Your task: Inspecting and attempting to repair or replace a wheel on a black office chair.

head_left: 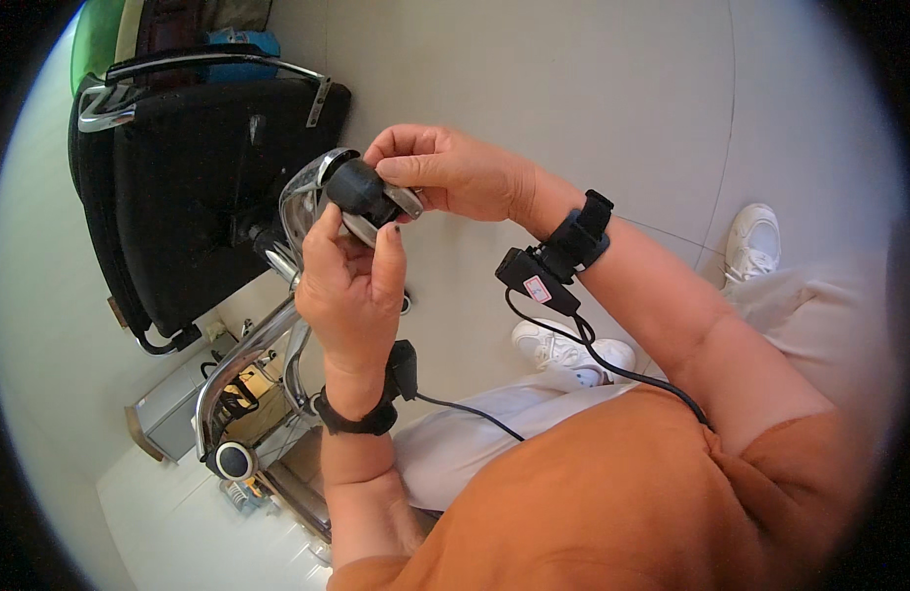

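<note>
Fingers (323, 242) of both hands (348, 307) (470, 175) hold what seems a chair caster (359, 187).

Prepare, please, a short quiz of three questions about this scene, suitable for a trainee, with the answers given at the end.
1. True or false: the left hand and the right hand both touch the black-and-grey caster.

2. Choose one. What colour is the wrist strap on the right arm?
A) White
B) Black
C) Orange

3. Fill the gap: the black chair appears toward the ____ side of the picture.

Key: 1. True. 2. B. 3. Left.
</note>
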The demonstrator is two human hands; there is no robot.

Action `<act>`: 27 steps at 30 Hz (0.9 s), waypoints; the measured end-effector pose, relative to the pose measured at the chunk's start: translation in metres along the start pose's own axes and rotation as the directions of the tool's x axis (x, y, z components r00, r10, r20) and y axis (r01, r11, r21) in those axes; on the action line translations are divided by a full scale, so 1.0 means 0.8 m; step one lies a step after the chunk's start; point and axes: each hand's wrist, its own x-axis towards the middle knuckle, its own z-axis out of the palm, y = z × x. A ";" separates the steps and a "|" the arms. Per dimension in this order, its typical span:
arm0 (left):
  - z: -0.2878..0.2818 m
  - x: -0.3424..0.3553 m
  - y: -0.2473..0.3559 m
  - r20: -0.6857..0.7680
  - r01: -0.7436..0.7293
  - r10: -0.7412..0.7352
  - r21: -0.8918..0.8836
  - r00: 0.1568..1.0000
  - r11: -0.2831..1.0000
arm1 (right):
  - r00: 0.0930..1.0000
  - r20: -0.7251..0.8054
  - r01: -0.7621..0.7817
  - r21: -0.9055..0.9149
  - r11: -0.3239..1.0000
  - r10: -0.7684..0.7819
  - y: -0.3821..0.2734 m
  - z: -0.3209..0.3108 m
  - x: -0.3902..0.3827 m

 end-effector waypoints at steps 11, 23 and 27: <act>0.004 0.003 0.002 -0.064 -0.096 0.098 0.034 0.993 0.995 | 1.000 0.015 -0.015 0.044 0.999 0.014 0.004 -0.008 0.005; 0.009 -0.005 -0.005 -0.034 0.023 -0.027 -0.110 0.999 0.994 | 0.998 0.054 -0.024 0.013 1.000 0.023 -0.003 -0.013 -0.002; 0.006 -0.002 0.001 -0.022 0.054 -0.057 -0.137 0.998 0.989 | 0.998 0.050 -0.042 0.009 0.999 0.041 -0.007 -0.011 -0.002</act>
